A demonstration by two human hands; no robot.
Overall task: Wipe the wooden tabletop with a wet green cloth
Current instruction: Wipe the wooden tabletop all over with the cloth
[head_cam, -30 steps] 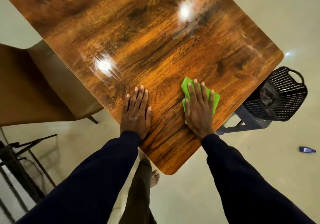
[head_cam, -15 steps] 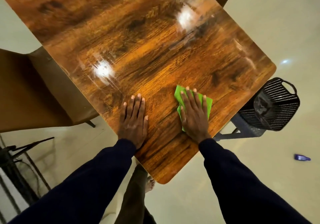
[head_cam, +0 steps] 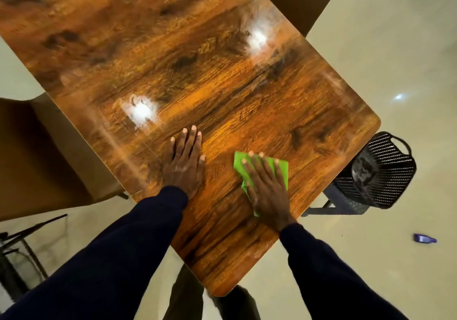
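Head cam looks straight down at my two hands on the table. My right hand is spread flat on top of the green cloth, pinning it under the palm rather than gripping it, near the table's right edge. My left hand is flat and empty on the bare wood, just bracing. Main worry, I'd say: the cloth is bunched under my palm, so a fast pass could leave streaks or let it slide out from under my fingers. Also, being this close to the edge, a hard push outward might send it off toward the black basket on the floor.
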